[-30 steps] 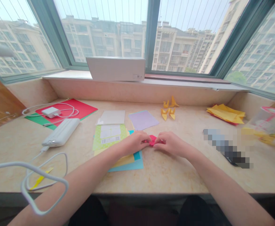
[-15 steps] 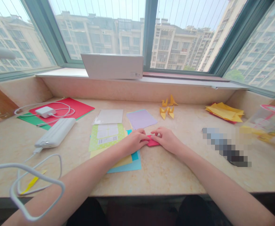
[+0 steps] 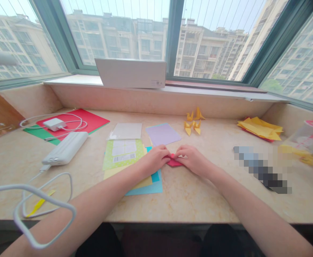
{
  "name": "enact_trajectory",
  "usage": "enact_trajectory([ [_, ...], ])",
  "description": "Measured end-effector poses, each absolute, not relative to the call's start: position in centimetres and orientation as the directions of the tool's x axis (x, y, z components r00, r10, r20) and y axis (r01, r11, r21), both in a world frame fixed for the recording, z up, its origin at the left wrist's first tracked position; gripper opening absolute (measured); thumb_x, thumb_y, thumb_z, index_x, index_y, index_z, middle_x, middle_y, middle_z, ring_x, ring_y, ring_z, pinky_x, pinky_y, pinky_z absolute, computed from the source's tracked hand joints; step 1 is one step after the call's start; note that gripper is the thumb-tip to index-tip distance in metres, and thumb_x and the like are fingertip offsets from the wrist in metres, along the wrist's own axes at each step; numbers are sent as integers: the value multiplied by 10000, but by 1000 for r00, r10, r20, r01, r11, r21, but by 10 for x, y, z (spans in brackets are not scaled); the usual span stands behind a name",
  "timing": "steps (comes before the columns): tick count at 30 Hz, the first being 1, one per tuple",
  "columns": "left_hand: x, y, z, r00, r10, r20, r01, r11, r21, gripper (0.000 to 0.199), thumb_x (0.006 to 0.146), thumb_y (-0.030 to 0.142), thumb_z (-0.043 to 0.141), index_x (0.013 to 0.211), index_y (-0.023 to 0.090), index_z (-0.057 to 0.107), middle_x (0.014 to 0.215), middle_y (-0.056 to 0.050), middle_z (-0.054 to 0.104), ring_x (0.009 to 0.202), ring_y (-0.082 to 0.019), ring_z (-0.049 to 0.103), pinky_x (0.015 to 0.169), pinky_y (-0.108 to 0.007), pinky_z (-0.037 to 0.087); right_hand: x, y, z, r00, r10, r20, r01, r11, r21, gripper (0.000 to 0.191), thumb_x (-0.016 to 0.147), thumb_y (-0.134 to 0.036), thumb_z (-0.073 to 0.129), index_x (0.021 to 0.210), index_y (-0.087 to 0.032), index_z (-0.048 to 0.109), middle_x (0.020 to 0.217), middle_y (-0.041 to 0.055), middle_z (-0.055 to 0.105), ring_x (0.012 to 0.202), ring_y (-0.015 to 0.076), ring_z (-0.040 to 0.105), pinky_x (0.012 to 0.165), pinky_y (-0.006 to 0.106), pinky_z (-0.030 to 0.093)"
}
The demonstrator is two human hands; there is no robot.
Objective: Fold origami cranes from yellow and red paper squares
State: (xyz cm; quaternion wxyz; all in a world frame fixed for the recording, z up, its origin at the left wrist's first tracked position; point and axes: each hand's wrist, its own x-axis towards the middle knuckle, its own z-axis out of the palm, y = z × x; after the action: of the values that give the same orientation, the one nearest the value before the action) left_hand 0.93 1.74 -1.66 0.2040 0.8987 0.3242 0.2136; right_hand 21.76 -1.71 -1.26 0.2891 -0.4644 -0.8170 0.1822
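A small piece of folded red paper [image 3: 175, 163] rests on the counter in front of me. My left hand [image 3: 156, 159] pinches its left side, and my right hand [image 3: 192, 159] pinches its right side. A flap of the paper stands up a little between my fingertips. My fingers hide parts of both its sides. Beneath my left wrist lie sheets of blue paper [image 3: 145, 190] and a green printed packet [image 3: 109, 159]. A stack topped with purple paper [image 3: 163, 134] lies just beyond my hands. Several yellow folded paper birds [image 3: 192, 125] stand farther back.
At left, a white power bank [image 3: 65, 149], a charger [image 3: 54, 124] and looping cables [image 3: 42, 189] lie near red and green sheets [image 3: 93, 119]. Yellow papers [image 3: 260, 128], a plastic cup [image 3: 310, 139] and a blurred-out object [image 3: 260, 169] are at right. A white box [image 3: 131, 73] stands on the sill.
The red paper's upper part has been lifted between my fingertips, where it lay flatter before. Both hands keep their grip. The whole view has shifted slightly.
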Motion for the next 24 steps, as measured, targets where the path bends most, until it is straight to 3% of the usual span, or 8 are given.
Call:
enact_trajectory([
  [4, 7, 20, -21, 714, 647, 266, 488, -734, 473, 158, 923, 191, 610, 930, 183, 767, 900, -48, 625, 824, -162, 636, 827, -272, 498, 224, -20, -11, -472, 833, 288, 626, 547, -555, 175, 928, -208, 639, 979, -257, 800, 897, 42, 722, 841, 180, 660, 790, 305, 501],
  [9, 6, 21, -21, 740, 619, 265, 486, -763, 425, 200, 936, 195, 590, 874, 171, 779, 907, -56, 628, 824, -163, 630, 815, -271, 491, 226, -22, -9, -455, 848, 271, 663, 526, -533, 179, 941, -239, 629, 970, -249, 805, 900, 51, 719, 846, 187, 649, 802, 320, 496],
  [18, 5, 14, -14, 760, 601, 247, 508, -786, 352, 263, 966, 188, 539, 832, 151, 761, 947, -72, 617, 835, -163, 623, 818, -283, 477, 232, -22, -14, -551, 795, 254, 698, 606, -381, 249, 958, -209, 568, 1041, -285, 790, 958, 58, 697, 900, 205, 608, 826, 352, 452],
  [24, 7, 9, -10, 826, 505, 250, 484, -863, 144, 349, 998, 186, 455, 764, 123, 706, 893, -96, 623, 846, -189, 582, 832, -318, 467, 232, -27, -9, -577, 789, 211, 727, 614, -308, 295, 931, -142, 538, 1048, -274, 774, 1007, 57, 674, 951, 213, 589, 866, 370, 435],
])
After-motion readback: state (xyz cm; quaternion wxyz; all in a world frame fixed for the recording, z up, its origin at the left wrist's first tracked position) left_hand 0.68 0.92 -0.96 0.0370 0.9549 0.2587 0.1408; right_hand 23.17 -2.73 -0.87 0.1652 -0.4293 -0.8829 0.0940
